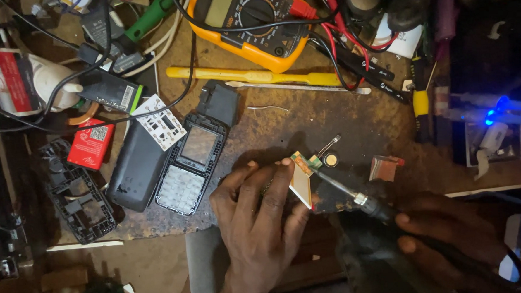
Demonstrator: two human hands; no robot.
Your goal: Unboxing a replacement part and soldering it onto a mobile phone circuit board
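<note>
Head view looks down on a cluttered repair bench. Left hand [254, 214] pinches a small phone display module [301, 183] on edge between thumb and fingertips, its ribbon connector end turned up and away from the wrist. Right hand [446, 241] is closed around the dark handle of a soldering iron [356, 198], whose thin metal tip meets the module's top corner just beyond the left fingertips. Just past the tip lies a small round component [331, 159]. Left of the left hand rests an opened keypad phone frame [191, 164] beside a black back cover [135, 166]. Far beyond both hands sits an orange multimeter [249, 24].
</note>
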